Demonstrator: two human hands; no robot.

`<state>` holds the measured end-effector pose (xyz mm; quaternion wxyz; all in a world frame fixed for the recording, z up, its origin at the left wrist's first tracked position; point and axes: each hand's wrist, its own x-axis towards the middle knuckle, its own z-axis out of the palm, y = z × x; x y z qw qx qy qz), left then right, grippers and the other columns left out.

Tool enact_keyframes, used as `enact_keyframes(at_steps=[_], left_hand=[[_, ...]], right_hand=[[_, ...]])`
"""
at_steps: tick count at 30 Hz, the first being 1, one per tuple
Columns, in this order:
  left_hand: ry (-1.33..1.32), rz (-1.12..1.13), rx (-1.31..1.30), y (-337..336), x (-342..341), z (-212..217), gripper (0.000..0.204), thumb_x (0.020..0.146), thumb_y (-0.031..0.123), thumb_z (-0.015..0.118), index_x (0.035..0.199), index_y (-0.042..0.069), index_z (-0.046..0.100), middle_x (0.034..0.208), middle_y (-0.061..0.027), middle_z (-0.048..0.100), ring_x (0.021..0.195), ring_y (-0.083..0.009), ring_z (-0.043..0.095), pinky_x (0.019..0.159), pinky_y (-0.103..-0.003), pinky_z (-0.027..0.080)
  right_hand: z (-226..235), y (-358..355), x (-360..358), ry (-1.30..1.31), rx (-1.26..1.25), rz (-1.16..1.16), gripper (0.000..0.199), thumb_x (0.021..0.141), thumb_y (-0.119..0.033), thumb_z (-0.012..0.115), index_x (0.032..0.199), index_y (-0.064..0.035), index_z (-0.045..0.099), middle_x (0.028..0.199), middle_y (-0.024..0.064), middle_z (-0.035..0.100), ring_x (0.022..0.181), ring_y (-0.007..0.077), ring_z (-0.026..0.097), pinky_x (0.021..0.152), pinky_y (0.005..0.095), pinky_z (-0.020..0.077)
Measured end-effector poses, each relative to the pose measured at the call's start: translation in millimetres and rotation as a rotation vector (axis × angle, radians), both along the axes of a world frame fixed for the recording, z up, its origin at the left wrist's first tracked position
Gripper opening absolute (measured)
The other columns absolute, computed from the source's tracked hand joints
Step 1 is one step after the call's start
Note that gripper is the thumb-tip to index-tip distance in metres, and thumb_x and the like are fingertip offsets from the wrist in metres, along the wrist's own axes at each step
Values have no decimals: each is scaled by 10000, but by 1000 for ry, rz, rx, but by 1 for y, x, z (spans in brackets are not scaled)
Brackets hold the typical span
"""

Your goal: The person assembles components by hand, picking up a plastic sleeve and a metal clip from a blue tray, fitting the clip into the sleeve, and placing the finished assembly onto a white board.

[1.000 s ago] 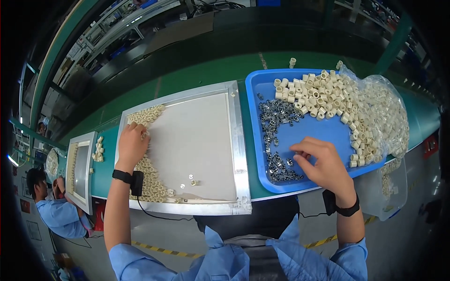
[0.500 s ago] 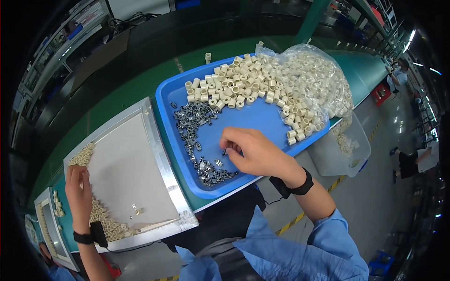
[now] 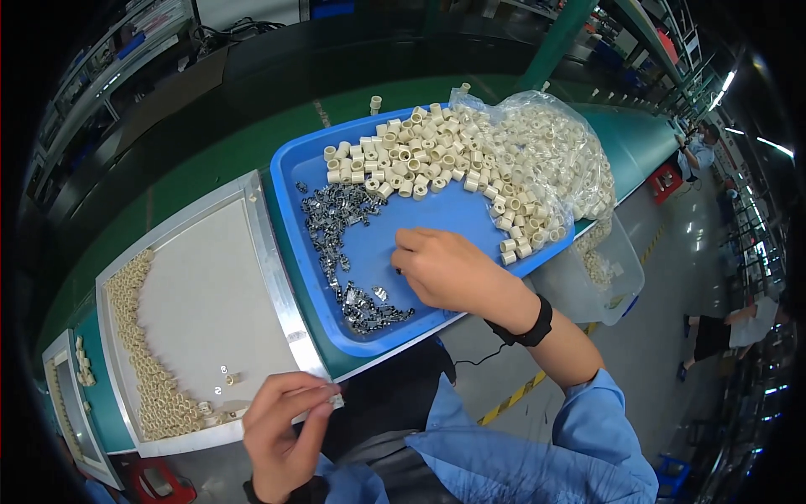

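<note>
My right hand is over the blue tray, fingertips pinched around a small dark metal part that is mostly hidden. Just left of it lie several loose metal parts, silvery and dark. Short cream plastic sleeves are heaped along the tray's far side. At the near right corner of the metal-framed white panel is my left hand, thumb and fingers pressed together; what they hold, if anything, I cannot make out. Rows of cream sleeves line the panel's left and near sides.
A clear plastic bag full of sleeves rests on the tray's right end. Beyond the bench edge stands a translucent bin. A second framed panel lies at far left. Another person is at the far right.
My left hand has left the sleeves at the panel's left side and come right, to its near corner. My right hand remains over the tray, fingers still pinched. The view has shifted slightly.
</note>
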<state>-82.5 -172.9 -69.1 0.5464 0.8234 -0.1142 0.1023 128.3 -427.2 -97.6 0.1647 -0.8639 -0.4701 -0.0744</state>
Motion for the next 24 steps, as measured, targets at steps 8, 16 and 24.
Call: enact_keyframes(at_steps=[8, 16, 24], left_hand=[[35, 33, -380, -30, 18, -30, 260, 929, -139, 661, 1181, -75, 664, 1190, -178, 613, 1058, -274, 713, 939, -346, 596], [-14, 104, -514, -50, 21, -39, 294, 892, -148, 708, 1177, -74, 699, 1172, -193, 658, 1023, -253, 719, 926, -335, 598], [-134, 52, -650, -45, 7, -40, 305, 877, -148, 711, 1170, -67, 712, 1151, -231, 675, 1024, -299, 724, 915, -380, 603]], right_hand=[[30, 9, -38, 739, 454, -33, 81, 847, 13, 682, 907, -14, 634, 697, 22, 608, 587, 105, 576, 544, 259, 442], [38, 16, -87, 1023, 707, 58, 123, 892, 27, 762, 989, 32, 686, 786, 74, 752, 672, 111, 717, 594, 244, 542], [51, 13, -108, 972, 781, 112, 138, 872, -20, 853, 950, 33, 752, 785, 120, 780, 692, 138, 769, 579, 243, 571]])
